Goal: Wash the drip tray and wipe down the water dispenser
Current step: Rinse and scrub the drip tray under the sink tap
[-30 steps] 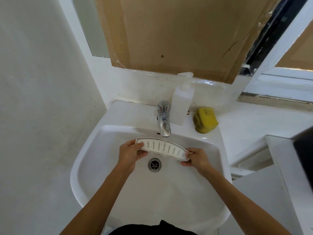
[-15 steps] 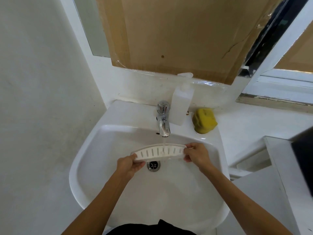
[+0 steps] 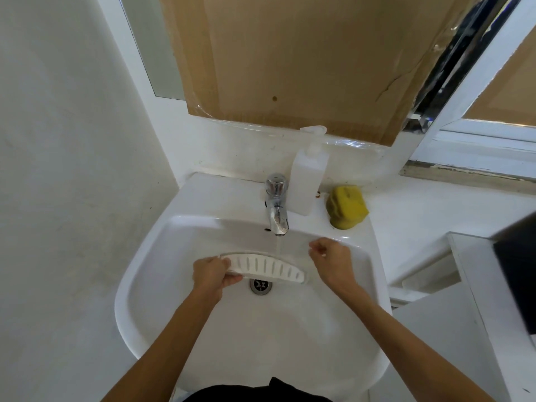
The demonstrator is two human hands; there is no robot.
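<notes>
Drip tray [image 3: 268,267] lengthwise left-right, left hand [image 3: 213,274] gripping its left end

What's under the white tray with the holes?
Under the drip tray sits the sink's metal drain, partly hidden by the tray's edge. The left hand holds the tray's end, covering whatever sits below there. The sink basin lies beneath.

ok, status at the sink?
Left hand grips drip tray under running tap. Right hand off it, empty. Nothing blocking.
</notes>
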